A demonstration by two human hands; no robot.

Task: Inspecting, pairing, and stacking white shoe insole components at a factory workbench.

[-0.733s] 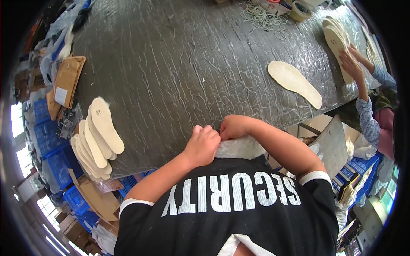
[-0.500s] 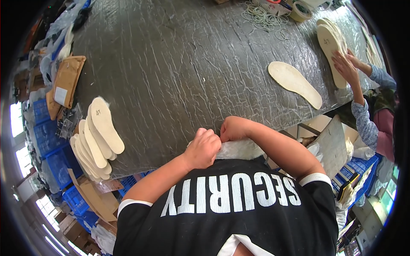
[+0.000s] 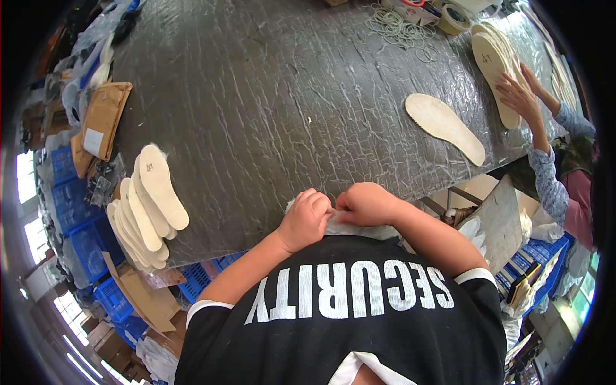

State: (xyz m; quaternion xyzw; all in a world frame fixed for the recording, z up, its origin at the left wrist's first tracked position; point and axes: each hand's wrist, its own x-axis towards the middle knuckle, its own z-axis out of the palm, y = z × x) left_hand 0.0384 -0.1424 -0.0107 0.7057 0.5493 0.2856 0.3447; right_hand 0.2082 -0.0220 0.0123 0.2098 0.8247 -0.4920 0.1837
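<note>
At the table's near edge, close against my chest, both hands work on a whitish, fleecy insole [image 3: 360, 230], mostly hidden by my hands and arms. My left hand [image 3: 307, 219] is closed on it, fingers bent and pressed together. Beside it, almost touching, my right hand [image 3: 369, 204] pinches its edge with thumb and curled fingers. To the left lies a fanned pile of cream insoles [image 3: 154, 186], the top one marked by hand. A single cream insole [image 3: 444, 127] with a jagged side rests alone to the right.
At the far right, a co-worker's hands [image 3: 521, 96] touch a stack of insoles [image 3: 491, 64]. Rubber bands [image 3: 401, 29] and a tape roll [image 3: 453, 19] lie at the back. A brown package [image 3: 106, 119] is at the left; blue crates [image 3: 86, 247] stand beyond the dark table [image 3: 256, 115].
My right hand has shifted slightly right and down, opening a small gap from the left. The fleecy insole shows less than before. The co-worker's hands have moved slightly on the stack.
</note>
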